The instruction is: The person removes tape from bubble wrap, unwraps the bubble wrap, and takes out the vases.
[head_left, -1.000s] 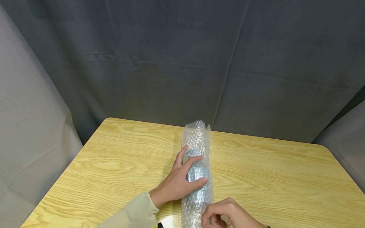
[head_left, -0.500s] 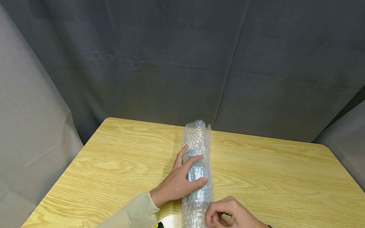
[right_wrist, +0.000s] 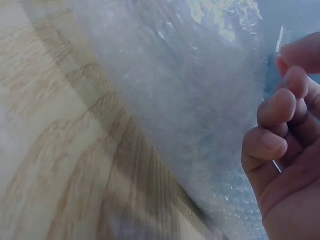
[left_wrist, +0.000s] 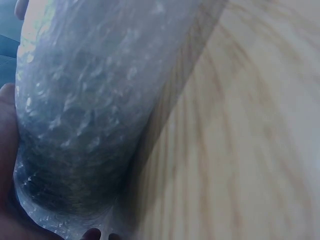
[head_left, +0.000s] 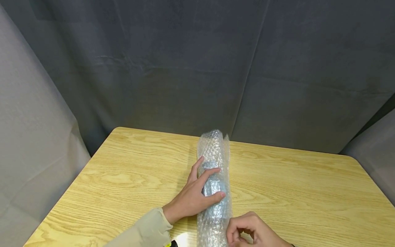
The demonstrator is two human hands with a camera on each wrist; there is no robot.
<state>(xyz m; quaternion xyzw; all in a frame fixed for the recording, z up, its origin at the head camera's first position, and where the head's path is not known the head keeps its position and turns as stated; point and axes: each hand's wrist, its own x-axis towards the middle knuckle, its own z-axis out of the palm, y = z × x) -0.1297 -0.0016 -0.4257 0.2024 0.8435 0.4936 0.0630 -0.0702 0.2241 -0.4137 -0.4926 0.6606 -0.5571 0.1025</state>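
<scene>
A long roll of bubble wrap (head_left: 213, 147) lies lengthwise on the wooden table, around a pale blue, bottle-like thing (head_left: 214, 187) seen blurred through the plastic. My left hand (head_left: 192, 199) holds the roll from the left, with thumb and index finger bent over its top; some fingers are hidden. By the near part of the roll, at its right edge, is my right hand (head_left: 250, 230), fingers curled. In the right wrist view its thumb and index finger pinch a small clear strip (right_wrist: 280, 39) that looks like adhesive tape.
The wooden table (head_left: 293, 185) reaches out on both sides of the roll. A dark grey curtain (head_left: 185, 68) hangs behind it, with lighter cloth (head_left: 37, 137) at the left. A small black-and-yellow thing (head_left: 172, 244) shows at the bottom edge, below my left sleeve.
My right hand has drifted slightly to the right, along the edge of the bubble wrap, still pinching. The left hand and the roll stay almost where they were.
</scene>
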